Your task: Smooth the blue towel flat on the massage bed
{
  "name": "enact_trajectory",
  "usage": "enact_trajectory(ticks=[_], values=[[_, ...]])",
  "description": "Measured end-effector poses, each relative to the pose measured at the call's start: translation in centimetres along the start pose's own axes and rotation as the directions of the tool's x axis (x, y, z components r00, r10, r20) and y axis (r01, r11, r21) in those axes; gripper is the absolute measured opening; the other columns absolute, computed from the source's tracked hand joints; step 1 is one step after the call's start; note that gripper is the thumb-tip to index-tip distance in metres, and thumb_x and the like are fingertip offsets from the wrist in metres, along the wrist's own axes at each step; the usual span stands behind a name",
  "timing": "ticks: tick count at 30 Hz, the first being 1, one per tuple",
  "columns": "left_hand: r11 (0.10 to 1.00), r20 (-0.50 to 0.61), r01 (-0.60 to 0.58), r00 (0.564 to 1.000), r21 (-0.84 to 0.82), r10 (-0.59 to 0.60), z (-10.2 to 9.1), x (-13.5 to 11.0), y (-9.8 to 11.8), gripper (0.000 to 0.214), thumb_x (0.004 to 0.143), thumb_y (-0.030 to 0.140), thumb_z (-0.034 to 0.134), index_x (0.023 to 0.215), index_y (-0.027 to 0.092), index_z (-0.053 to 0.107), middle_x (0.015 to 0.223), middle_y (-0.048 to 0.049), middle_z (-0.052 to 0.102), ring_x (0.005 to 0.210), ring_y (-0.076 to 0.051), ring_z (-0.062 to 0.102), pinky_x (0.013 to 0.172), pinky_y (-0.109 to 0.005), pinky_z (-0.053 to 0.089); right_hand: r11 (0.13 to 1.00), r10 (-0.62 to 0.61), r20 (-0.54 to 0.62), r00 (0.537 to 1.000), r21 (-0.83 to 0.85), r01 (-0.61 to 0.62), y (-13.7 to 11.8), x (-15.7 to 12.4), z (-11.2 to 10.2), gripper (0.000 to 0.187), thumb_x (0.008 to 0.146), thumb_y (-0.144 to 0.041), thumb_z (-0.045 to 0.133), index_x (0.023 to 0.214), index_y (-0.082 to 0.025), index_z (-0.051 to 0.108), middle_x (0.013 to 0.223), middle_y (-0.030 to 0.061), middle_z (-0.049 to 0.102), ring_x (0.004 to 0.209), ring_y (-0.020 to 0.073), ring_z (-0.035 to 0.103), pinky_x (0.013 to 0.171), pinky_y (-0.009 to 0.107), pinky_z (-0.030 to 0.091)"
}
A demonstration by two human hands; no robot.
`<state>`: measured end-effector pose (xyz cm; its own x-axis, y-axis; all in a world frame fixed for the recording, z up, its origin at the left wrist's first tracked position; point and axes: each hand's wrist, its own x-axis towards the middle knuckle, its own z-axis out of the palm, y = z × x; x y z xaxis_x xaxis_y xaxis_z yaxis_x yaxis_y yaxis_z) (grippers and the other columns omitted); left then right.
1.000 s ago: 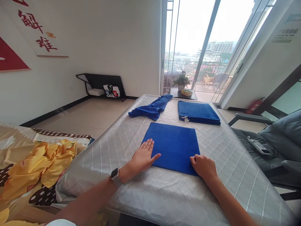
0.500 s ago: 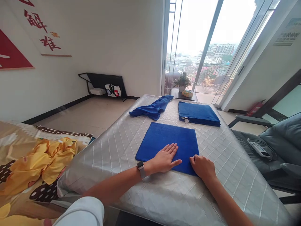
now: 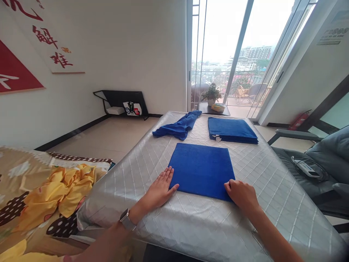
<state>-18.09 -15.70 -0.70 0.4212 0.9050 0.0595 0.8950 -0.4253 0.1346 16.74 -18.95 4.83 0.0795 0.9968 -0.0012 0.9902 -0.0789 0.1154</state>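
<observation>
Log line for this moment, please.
left hand flat at folded towel near-left corner | right hand on near-right corner | towel stack and loose towel behind

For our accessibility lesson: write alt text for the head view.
A left hand, flat, and a right hand rest at the near corners of a folded blue towel on a quilted table. Behind lie a crumpled towel and a folded stack.

hidden and cut off
right hand covers its own curled fingertips; red banner runs off the left edge.
</observation>
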Motion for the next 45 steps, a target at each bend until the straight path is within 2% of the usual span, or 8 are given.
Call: enact_trajectory(ticks=[5, 9, 14, 18, 24, 31, 39, 45], values=[[1.0, -0.01, 0.006, 1.0, 0.0, -0.006, -1.2, 1.0, 2.0, 0.078, 0.102, 0.063, 0.02, 0.158, 0.008, 0.018, 0.164, -0.0143, 0.015, 0.151, -0.026, 0.017, 0.123, -0.043, 0.02, 0.998, -0.038, 0.026, 0.999, 0.048, 0.037, -0.1, -1.8, 0.7, 0.041, 0.099, -0.03, 0.035, 0.078, -0.02, 0.07, 0.084, 0.0071, 0.076, 0.077, 0.0239, 0.073, 0.061, 0.03, 0.041], [0.98, 0.035, -0.188, 0.981, -0.073, 0.191, -2.3, 3.2, 7.4, 0.079, 0.102, 0.063, 0.016, 0.157, 0.007, 0.021, 0.164, -0.0142, 0.016, 0.152, -0.024, 0.014, 0.123, -0.039, 0.018, 0.998, -0.023, 0.022, 0.999, 0.06, 0.022, -0.1, -2.0, 0.9, 0.041, 0.099, -0.029, 0.035, 0.078, -0.02, 0.069, 0.084, 0.007, 0.076, 0.079, 0.0231, 0.073, 0.062, 0.029, 0.041], [0.864, -0.044, -0.48, 0.877, -0.152, 0.479, -1.6, 6.7, 15.7, 0.077, 0.102, 0.062, 0.017, 0.157, 0.008, 0.021, 0.164, -0.0123, 0.017, 0.152, -0.02, 0.009, 0.124, -0.035, 0.012, 0.997, -0.034, 0.062, 0.998, 0.067, 0.03, 0.2, -2.1, 1.0, 0.035, 0.099, -0.029, 0.038, 0.085, -0.02, 0.068, 0.091, 0.0087, 0.076, 0.082, 0.0227, 0.073, 0.063, 0.028, 0.042], [0.836, -0.032, -0.514, 0.855, -0.192, 0.518, -0.5, 8.1, 18.0, 0.078, 0.102, 0.063, 0.015, 0.156, 0.007, 0.024, 0.163, -0.0118, 0.019, 0.152, -0.019, 0.009, 0.124, -0.034, 0.009, 0.996, -0.059, 0.09, 0.994, 0.066, 0.053, 0.5, -2.2, 1.2, 0.032, 0.1, -0.028, 0.037, 0.089, -0.021, 0.066, 0.093, 0.008, 0.076, 0.083, 0.0224, 0.074, 0.062, 0.027, 0.043], [0.902, 0.007, -0.404, 0.912, -0.152, 0.41, -0.4, 6.6, 12.4, 0.076, 0.101, 0.064, 0.018, 0.159, 0.014, 0.015, 0.165, -0.0077, 0.013, 0.153, -0.019, 0.007, 0.125, -0.037, 0.01, 0.999, -0.032, 0.07, 0.997, 0.04, 0.029, 0.2, -2.2, 1.1, 0.038, 0.101, -0.032, 0.034, 0.086, -0.022, 0.067, 0.093, 0.008, 0.077, 0.081, 0.0235, 0.074, 0.063, 0.028, 0.044], [1.0, 0.004, -0.021, 1.0, -0.015, 0.021, -0.4, 1.8, 3.1, 0.076, 0.101, 0.064, 0.02, 0.159, 0.016, 0.012, 0.164, -0.0104, 0.015, 0.152, -0.025, 0.014, 0.123, -0.044, 0.018, 0.999, -0.011, 0.084, 0.996, 0.036, 0.008, -0.1, -2.1, 0.9, 0.04, 0.101, -0.033, 0.033, 0.084, -0.022, 0.068, 0.09, 0.0079, 0.076, 0.081, 0.0248, 0.073, 0.061, 0.028, 0.044], [0.998, -0.086, 0.057, 0.995, -0.035, -0.06, 0.3, 0.6, 2.4, 0.081, 0.099, 0.066, 0.028, 0.16, 0.017, 0.007, 0.165, -0.0117, 0.015, 0.151, -0.027, 0.016, 0.123, -0.046, 0.021, 0.998, -0.061, 0.143, 0.988, 0.043, 0.055, 0.2, -1.4, 0.2, 0.044, 0.099, -0.033, 0.034, 0.078, -0.021, 0.07, 0.085, 0.0087, 0.075, 0.08, 0.0244, 0.072, 0.063, 0.03, 0.042], [0.997, -0.096, 0.06, 0.993, -0.044, -0.064, 0.2, 0.7, 2.5, 0.081, 0.099, 0.066, 0.029, 0.16, 0.016, 0.009, 0.164, -0.0118, 0.017, 0.151, -0.028, 0.018, 0.122, -0.046, 0.023, 0.998, -0.042, 0.153, 0.987, 0.056, 0.034, -0.3, 2.5, -2.2, 0.045, 0.096, -0.035, 0.035, 0.08, -0.022, 0.075, 0.09, 0.0107, 0.075, 0.084, 0.0254, 0.071, 0.066, 0.03, 0.043]])
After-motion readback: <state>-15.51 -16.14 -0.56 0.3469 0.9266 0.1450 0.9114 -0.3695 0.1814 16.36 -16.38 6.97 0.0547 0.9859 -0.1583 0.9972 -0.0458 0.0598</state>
